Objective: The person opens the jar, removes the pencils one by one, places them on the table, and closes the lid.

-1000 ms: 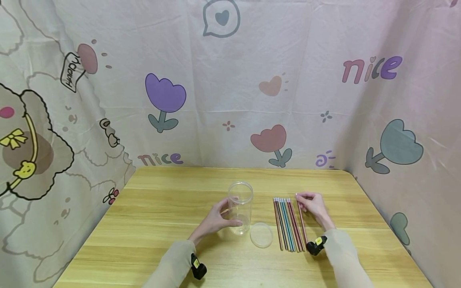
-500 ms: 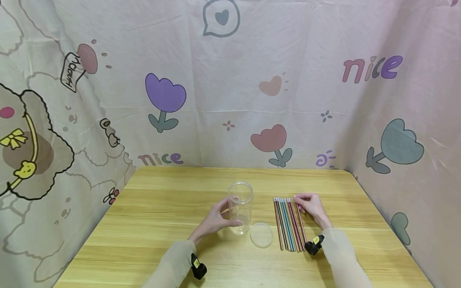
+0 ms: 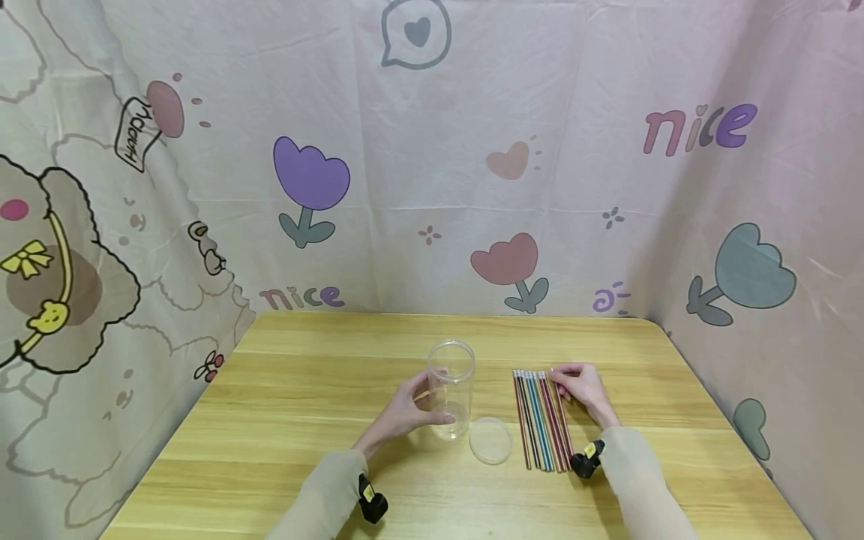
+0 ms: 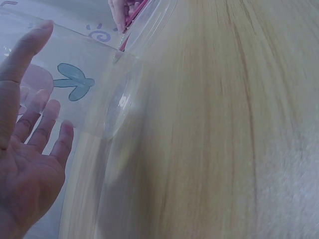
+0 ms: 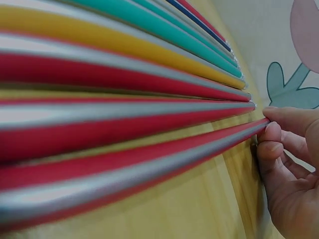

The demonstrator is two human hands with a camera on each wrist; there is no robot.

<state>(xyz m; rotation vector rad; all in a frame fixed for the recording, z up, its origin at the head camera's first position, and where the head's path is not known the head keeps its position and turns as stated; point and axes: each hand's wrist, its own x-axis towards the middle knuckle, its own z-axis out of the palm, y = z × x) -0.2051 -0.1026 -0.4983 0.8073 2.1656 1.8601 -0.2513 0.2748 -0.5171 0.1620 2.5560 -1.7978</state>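
Observation:
A tall clear plastic jar [image 3: 454, 390] stands upright and uncapped on the table. My left hand [image 3: 400, 411] holds it from the left, with the thumb on the near side and the fingers behind; the left wrist view shows this hand [image 4: 35, 149] curved round the jar's wall. Beside the jar's base lies its round clear lid [image 3: 490, 441]. A row of several striped pencils [image 3: 536, 420] lies side by side to the right. At the row's right end, my right hand [image 3: 584, 390] pinches the far end of a red and silver pencil [image 5: 149, 167] between thumb and fingertip.
All of this rests on a light wooden table [image 3: 304, 375]. A printed cloth [image 3: 418, 150] hangs behind it and along both sides. Each wrist wears a small black camera, such as the right one [image 3: 586, 461], close to the near ends of the pencils.
My right hand has shifted slightly left, bringing the far end of the pinched pencil closer to the row. The left hand and jar stay in place.

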